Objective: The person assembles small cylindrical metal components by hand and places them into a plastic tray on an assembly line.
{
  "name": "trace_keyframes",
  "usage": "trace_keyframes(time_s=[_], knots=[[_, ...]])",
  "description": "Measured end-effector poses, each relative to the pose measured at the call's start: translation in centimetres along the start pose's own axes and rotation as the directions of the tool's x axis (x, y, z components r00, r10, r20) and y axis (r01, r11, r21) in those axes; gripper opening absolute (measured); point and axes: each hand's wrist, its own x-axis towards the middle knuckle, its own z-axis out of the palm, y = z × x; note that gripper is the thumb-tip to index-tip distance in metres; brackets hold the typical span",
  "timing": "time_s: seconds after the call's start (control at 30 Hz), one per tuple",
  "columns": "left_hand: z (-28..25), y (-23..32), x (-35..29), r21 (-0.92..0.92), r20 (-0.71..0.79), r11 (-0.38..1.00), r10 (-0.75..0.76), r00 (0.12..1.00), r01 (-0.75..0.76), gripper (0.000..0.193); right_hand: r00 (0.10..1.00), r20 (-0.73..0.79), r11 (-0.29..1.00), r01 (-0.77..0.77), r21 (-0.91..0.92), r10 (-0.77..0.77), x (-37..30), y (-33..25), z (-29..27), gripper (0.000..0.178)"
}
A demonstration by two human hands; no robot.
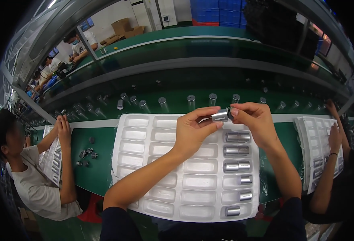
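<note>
Above the tray's far right part, my left hand [189, 134] pinches a short silver metal cylinder [219, 116] between thumb and fingers. The cylinder lies roughly sideways. At its right end my right hand [259, 122] is closed on a small dark piece [229, 113], mostly hidden by the fingertips; I cannot tell whether it sits inside the cylinder. Below both hands is a white plastic tray [199, 195] with rows of oblong pockets. Its right column holds several silver cylinders [236, 151], longer in the far pockets and shorter in the near ones.
Small dark parts [84, 156] lie on the green table [94, 174] left of the tray. Silver cylinders [191, 100] stand on the green conveyor belt [177, 113] beyond. A co-worker [40, 176] sits at left; another person's arm [325, 184] reaches over stacked trays [308, 160] at right.
</note>
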Motion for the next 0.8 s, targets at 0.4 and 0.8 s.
trace_keyframes(time_s=[0.4, 0.8], knots=[[0.0, -0.1, -0.1, -0.003, 0.027, 0.999, 0.037, 0.999, -0.037, 0.035, 0.998, 0.002, 0.994, 0.057, -0.089, -0.057, -0.6, -0.2, 0.7, 0.019], [0.2, -0.6, -0.5, -0.122, 0.032, 0.989, -0.084, 0.996, 0.087, 0.034, 0.996, 0.014, 0.94, 0.088, -0.329, -0.088, -1.1, -1.5, 0.6, 0.023]])
